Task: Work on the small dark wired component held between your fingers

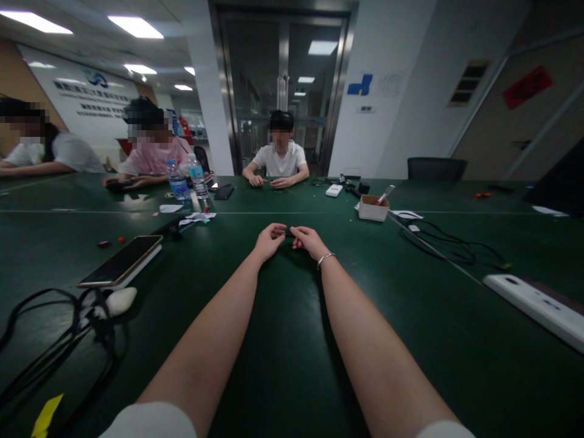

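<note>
Both my arms reach forward over the dark green table. My left hand is curled, with thumb and forefinger brought close together around something small and dark that I cannot make out. Facing it, my right hand is pinched closed, its fingertips almost meeting those of the left. Whatever lies between the two sets of fingers is too small to name. A silver bracelet circles my right wrist.
To the left lie a phone, a white mouse and tangled black cables. Water bottles stand further back. On the right are a small box, cables and a power strip. Several people sit around the table.
</note>
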{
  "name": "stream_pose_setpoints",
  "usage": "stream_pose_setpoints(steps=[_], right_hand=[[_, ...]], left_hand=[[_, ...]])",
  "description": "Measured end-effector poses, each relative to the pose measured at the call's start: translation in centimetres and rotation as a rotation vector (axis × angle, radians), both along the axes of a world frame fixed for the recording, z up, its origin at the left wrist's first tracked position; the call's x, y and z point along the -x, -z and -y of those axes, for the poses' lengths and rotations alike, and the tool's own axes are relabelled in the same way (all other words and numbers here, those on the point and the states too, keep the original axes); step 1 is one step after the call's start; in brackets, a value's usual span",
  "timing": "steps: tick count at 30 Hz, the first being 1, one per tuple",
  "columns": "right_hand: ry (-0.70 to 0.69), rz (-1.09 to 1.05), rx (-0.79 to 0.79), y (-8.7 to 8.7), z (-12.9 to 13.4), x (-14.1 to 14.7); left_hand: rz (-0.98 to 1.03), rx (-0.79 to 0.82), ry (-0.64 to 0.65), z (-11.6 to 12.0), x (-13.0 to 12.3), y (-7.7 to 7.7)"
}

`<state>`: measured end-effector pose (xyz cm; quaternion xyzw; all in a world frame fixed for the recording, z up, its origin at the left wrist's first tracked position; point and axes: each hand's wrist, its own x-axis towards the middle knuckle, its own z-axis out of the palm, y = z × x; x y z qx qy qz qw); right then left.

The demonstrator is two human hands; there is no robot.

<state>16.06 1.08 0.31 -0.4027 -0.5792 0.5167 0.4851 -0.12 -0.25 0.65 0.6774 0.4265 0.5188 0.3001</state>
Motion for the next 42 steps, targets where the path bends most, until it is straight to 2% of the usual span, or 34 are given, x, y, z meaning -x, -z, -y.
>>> stream_pose_setpoints(steps=[21, 27, 31, 42], right_hand=[[0.017, -0.051, -0.016, -0.13, 0.02, 0.09], [0.034, -0.002, 0.050, -0.41, -0.03, 0.34], [0.009, -0.054, 0.012, -0.53, 0.22, 0.26], [0.074, -0.075, 0.033, -0.55, 0.16, 0.33]], left_hand=[[0.032, 0.012, -0.011, -0.61, 0.03, 0.71], [0.031, 0.015, -0.027, -0.46, 0.07, 0.47], [0.035, 0.013, -0.024, -0.46, 0.03, 0.37], [0.050, 0.018, -0.047, -0.44, -0.09, 0.31]])
